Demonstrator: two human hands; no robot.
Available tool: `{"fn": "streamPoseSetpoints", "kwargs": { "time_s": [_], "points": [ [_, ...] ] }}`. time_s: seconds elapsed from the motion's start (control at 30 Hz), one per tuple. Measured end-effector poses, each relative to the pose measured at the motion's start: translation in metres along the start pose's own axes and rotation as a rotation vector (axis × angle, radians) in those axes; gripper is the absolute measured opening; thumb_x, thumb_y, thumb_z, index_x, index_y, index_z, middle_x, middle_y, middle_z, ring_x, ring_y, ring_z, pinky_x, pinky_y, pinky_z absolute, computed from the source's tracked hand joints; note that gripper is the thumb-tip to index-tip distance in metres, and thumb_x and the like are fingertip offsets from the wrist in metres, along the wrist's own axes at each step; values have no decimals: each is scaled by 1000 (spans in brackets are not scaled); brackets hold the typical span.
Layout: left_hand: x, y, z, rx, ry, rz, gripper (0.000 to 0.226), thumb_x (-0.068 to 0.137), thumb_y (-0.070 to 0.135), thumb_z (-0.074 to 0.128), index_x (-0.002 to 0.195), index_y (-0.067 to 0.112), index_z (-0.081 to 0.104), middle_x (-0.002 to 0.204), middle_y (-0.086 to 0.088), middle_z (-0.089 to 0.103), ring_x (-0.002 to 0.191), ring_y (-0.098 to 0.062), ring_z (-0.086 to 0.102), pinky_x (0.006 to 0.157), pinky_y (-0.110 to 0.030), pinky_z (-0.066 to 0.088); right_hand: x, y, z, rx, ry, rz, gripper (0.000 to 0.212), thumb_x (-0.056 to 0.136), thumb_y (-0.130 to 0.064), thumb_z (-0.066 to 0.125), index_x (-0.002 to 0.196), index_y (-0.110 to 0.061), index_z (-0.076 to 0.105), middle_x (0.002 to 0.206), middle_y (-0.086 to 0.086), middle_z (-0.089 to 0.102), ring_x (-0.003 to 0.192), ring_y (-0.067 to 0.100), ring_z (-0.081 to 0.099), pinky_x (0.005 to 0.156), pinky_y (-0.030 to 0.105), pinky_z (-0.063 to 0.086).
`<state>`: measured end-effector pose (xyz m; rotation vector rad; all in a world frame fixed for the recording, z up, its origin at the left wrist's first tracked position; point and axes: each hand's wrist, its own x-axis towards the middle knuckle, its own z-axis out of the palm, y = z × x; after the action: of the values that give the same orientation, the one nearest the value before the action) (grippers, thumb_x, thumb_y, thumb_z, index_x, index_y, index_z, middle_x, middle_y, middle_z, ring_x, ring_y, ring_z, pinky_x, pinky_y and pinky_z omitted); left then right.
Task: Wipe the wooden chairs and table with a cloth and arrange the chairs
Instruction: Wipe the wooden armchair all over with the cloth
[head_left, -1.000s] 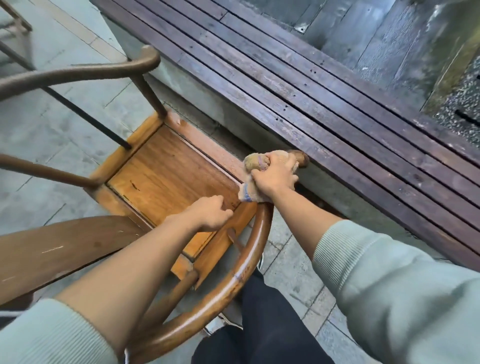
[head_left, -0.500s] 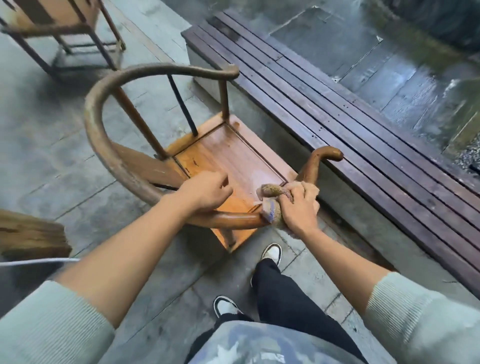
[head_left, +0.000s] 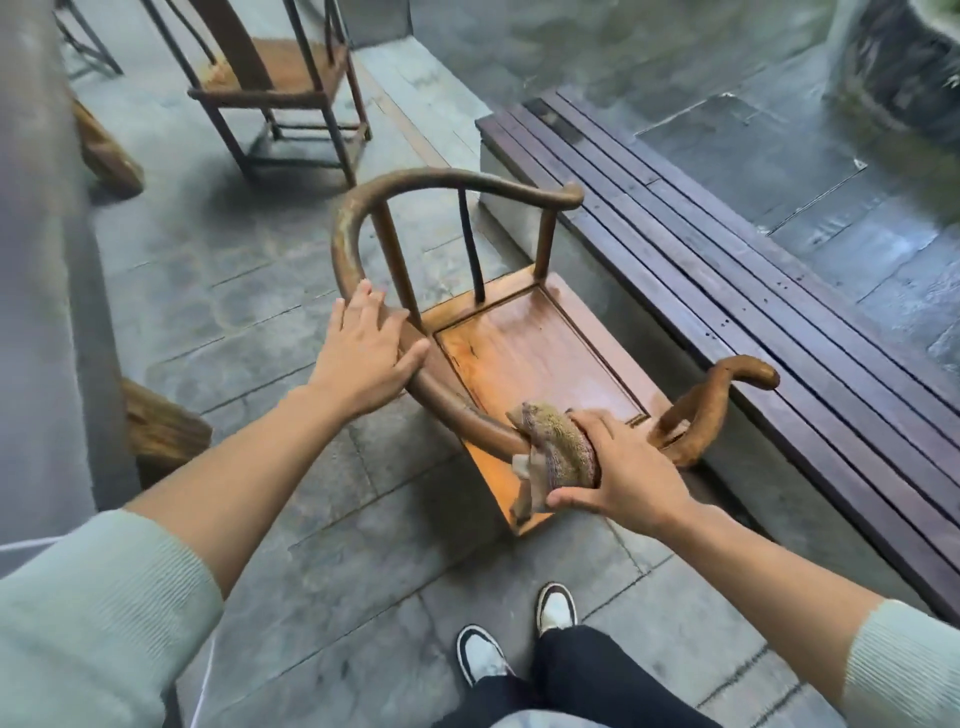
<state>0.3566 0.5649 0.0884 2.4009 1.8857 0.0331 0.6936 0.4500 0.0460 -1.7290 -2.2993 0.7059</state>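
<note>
A wooden chair with a curved horseshoe rail (head_left: 447, 182) and an orange-brown seat (head_left: 535, 353) stands in front of me on stone paving. My left hand (head_left: 363, 353) rests on the left bend of the rail with its fingers spread and straight. My right hand (head_left: 618, 467) grips a brownish cloth (head_left: 556, 447) wrapped around the near part of the rail. The rail's right end (head_left: 748, 374) curls up beside a dark bench.
A dark slatted wooden bench (head_left: 727, 291) runs along the right, close to the chair. A second wooden chair (head_left: 280, 78) stands at the back left. Rough wooden pieces (head_left: 161, 431) lie at the left. My feet in white shoes (head_left: 556, 608) are below the chair.
The view has pulled back and up. My left hand has opened and slid left along the rail. My right hand with the cloth has moved along the rail away from its right end.
</note>
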Motion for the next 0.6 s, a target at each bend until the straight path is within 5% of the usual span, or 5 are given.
{"fn": "streamPoseSetpoints", "kwargs": {
  "time_s": [0.1, 0.2, 0.37, 0.5, 0.6],
  "points": [
    [13, -12, -2, 4, -1, -45, 68, 91, 56, 25, 140, 16, 51, 162, -17, 22, 153, -29, 0, 122, -55, 5, 18, -21, 3, -33, 14, -151, 99, 67, -83, 71, 146, -38, 32, 136, -6, 49, 112, 20, 61, 83, 30, 50],
    [31, -13, -6, 169, -89, 144, 67, 86, 50, 20, 112, 19, 73, 140, -10, 57, 148, -29, 25, 121, -57, 5, 24, -40, 13, -3, 65, -174, 90, 70, -83, 65, 145, -42, 36, 129, -10, 51, 105, 16, 63, 81, 28, 52],
    [62, -33, -16, 130, -21, 273, 52, 86, 37, 29, 70, 10, 70, 73, -4, 65, 86, -27, 58, 110, -43, 31, 67, -79, 17, 127, 28, -83, 92, 66, -88, 61, 144, -46, 33, 127, -17, 48, 103, 15, 65, 84, 39, 60],
    [78, -51, -22, 105, 11, 337, 41, 88, 31, 37, 66, 8, 62, 68, -7, 59, 76, -28, 52, 95, -44, 41, 121, -134, 17, 189, 56, 3, 92, 65, -79, 65, 142, -44, 28, 136, -8, 47, 107, 21, 66, 90, 39, 58],
    [84, -73, -18, 52, 33, 345, 43, 91, 32, 39, 75, 4, 67, 84, -11, 63, 91, -29, 55, 104, -46, 37, 135, -154, 19, 191, 19, 58, 94, 65, -73, 67, 142, -40, 24, 139, -2, 46, 109, 24, 65, 91, 38, 56]
  ]
}}
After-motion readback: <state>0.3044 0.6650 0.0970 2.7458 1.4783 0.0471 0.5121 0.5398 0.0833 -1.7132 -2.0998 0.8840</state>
